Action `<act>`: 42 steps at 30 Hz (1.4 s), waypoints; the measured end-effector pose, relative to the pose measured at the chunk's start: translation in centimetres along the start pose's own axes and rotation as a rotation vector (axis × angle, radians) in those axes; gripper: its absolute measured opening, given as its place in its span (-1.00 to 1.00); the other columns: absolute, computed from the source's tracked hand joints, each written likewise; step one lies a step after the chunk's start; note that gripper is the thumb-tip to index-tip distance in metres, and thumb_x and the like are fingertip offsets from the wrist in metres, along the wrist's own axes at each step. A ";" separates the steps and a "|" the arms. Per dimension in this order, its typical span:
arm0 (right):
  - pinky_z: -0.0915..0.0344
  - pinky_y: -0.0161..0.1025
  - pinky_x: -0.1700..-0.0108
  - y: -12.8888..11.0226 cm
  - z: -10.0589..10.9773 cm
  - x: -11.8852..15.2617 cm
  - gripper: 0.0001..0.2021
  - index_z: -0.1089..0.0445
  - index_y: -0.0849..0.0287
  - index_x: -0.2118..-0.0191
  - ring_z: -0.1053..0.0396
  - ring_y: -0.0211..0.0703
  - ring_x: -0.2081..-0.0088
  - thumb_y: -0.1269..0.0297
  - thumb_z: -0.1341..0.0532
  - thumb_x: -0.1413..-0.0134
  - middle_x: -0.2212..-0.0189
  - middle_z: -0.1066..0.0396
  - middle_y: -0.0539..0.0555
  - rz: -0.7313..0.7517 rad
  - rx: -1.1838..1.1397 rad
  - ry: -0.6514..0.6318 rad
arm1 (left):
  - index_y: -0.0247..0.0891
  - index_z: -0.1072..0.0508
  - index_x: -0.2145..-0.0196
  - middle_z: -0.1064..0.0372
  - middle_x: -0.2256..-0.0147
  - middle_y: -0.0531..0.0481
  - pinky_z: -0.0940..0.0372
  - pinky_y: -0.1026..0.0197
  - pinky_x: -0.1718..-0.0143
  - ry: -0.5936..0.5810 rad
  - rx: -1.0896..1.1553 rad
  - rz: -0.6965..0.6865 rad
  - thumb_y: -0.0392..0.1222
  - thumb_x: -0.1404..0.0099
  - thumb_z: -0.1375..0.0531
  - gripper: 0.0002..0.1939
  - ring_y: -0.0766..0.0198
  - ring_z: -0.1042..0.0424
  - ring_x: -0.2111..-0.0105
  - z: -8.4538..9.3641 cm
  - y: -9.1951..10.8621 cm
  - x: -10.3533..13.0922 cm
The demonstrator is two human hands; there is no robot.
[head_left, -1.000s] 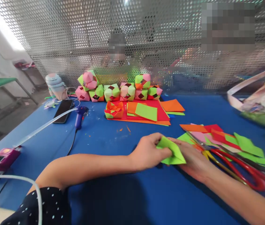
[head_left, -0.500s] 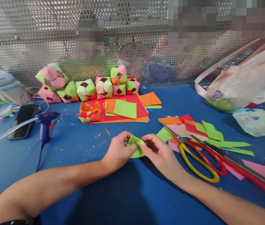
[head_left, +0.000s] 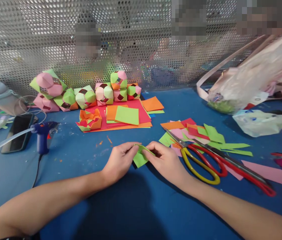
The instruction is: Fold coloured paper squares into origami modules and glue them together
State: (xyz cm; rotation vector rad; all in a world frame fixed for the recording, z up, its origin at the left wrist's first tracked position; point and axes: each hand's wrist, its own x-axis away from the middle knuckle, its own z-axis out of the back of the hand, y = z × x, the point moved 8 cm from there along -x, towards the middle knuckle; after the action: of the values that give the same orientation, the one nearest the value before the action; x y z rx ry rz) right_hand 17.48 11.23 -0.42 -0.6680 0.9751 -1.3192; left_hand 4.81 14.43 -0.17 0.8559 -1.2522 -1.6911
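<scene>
A small folded piece of green paper (head_left: pixel 140 158) is pinched between my two hands, just above the blue table. My left hand (head_left: pixel 120 161) grips its left edge, thumb on top. My right hand (head_left: pixel 166 162) holds its right edge, with some fingertips hidden behind the paper. Beyond them lie a stack of green and orange paper squares (head_left: pixel 127 115) on red sheets (head_left: pixel 144 113) and a partly built orange, red and green folded paper piece (head_left: pixel 90 120). Yellow-and-red-handled scissors (head_left: pixel 202 166) rest to the right of my right hand.
Folded paper balls (head_left: pixel 104 94) line the back by a perforated metal screen (head_left: pixel 141 36). A blue glue gun (head_left: pixel 43 138), a phone (head_left: pixel 18 133) and a bottle (head_left: pixel 1 96) stand left. Paper scraps (head_left: pixel 193 131), a long red-edged tool (head_left: pixel 243 170) and plastic bags (head_left: pixel 258 123) are right.
The green paper has been turned in my fingers, its lower corner now pointing down toward me. Both hands still hold it. The whole view has shifted slightly.
</scene>
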 end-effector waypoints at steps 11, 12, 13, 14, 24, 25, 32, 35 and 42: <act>-0.20 -0.29 0.39 -0.7 0.7 0.3 -0.80 -0.33 0.15 0.46 -0.26 -0.25 0.48 0.25 -0.10 -0.15 0.53 -0.32 -0.01 0.115 0.060 0.007 | -0.28 -0.52 0.17 -0.49 0.15 -0.04 -0.29 0.24 0.07 0.008 0.020 0.056 -0.15 -0.23 -0.12 -0.72 0.20 -0.43 0.13 -0.1 0.0 0.1; -0.21 -0.29 0.38 -0.8 0.7 0.4 -0.81 -0.34 0.15 0.45 -0.27 -0.25 0.47 0.25 -0.10 -0.15 0.52 -0.33 -0.01 0.127 0.060 0.006 | -0.28 -0.53 0.20 -0.49 0.16 -0.04 -0.28 0.24 0.06 0.009 0.018 0.052 -0.15 -0.23 -0.12 -0.73 0.20 -0.43 0.13 0.0 0.1 0.1; -0.21 -0.29 0.37 -0.9 0.7 0.4 -0.82 -0.34 0.15 0.44 -0.29 -0.24 0.46 0.26 -0.10 -0.14 0.51 -0.34 0.00 0.139 0.059 0.004 | -0.29 -0.54 0.23 -0.50 0.18 -0.04 -0.28 0.24 0.06 0.013 0.020 0.052 -0.14 -0.23 -0.12 -0.74 0.19 -0.43 0.13 0.0 0.1 0.1; -0.22 -0.29 0.36 -1.1 0.7 0.4 -0.83 -0.35 0.15 0.43 -0.30 -0.24 0.44 0.25 -0.11 -0.14 0.49 -0.35 0.01 0.151 0.061 0.002 | -0.30 -0.54 0.24 -0.50 0.18 -0.04 -0.28 0.24 0.06 0.021 0.026 0.055 -0.14 -0.23 -0.11 -0.74 0.19 -0.43 0.14 0.1 0.1 0.1; -0.20 -0.28 0.41 -1.8 1.0 0.4 -0.81 -0.32 0.13 0.48 -0.28 -0.25 0.50 0.27 -0.11 -0.14 0.55 -0.34 0.00 0.235 0.164 0.032 | -0.32 -0.47 0.26 -0.48 0.35 -0.01 -0.33 0.31 0.31 0.007 0.068 0.090 -0.21 -0.12 -0.18 -0.79 0.31 -0.43 0.34 -0.4 -0.8 0.0; -0.20 -0.27 0.42 -1.8 0.9 0.5 -0.83 -0.33 0.13 0.45 -0.28 -0.24 0.48 0.26 -0.10 -0.14 0.53 -0.34 0.01 0.234 0.160 0.022 | -0.31 -0.47 0.30 -0.47 0.37 0.01 -0.32 0.32 0.32 0.012 0.067 0.082 -0.22 -0.11 -0.18 -0.82 0.32 -0.42 0.36 -0.5 -0.7 0.0; -0.23 -0.25 0.38 -2.4 0.6 1.0 -0.88 -0.31 0.13 0.39 -0.28 -0.21 0.45 0.29 -0.08 -0.13 0.48 -0.33 0.04 0.296 0.156 0.002 | -0.32 -0.43 0.39 -0.36 0.49 0.09 -0.24 0.38 0.44 0.020 0.022 0.085 -0.29 -0.09 -0.14 -0.90 0.40 -0.32 0.47 -0.3 -0.9 0.0; -0.22 -0.26 0.37 -2.2 0.8 1.0 -0.84 -0.29 0.13 0.43 -0.29 -0.23 0.46 0.31 -0.06 -0.16 0.51 -0.33 0.03 0.282 0.159 0.020 | -0.32 -0.43 0.37 -0.35 0.49 0.10 -0.23 0.38 0.44 0.029 0.040 0.090 -0.30 -0.08 -0.15 -0.88 0.42 -0.32 0.48 -0.3 -1.3 -0.1; -0.21 -0.27 0.41 -1.9 1.1 0.8 -0.79 -0.28 0.12 0.49 -0.26 -0.24 0.50 0.27 -0.07 -0.16 0.56 -0.32 0.00 0.258 0.165 0.063 | -0.31 -0.45 0.16 -0.48 0.27 -0.06 -0.33 0.27 0.26 0.004 0.082 0.099 -0.17 -0.14 -0.16 -0.70 0.26 -0.44 0.28 -0.3 -0.7 0.1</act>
State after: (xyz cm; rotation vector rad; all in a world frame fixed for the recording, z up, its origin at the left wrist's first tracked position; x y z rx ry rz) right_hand 17.50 10.02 1.60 -0.3629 0.9569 -1.1821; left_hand 4.89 14.30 -0.96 0.8313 -1.3466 -1.5687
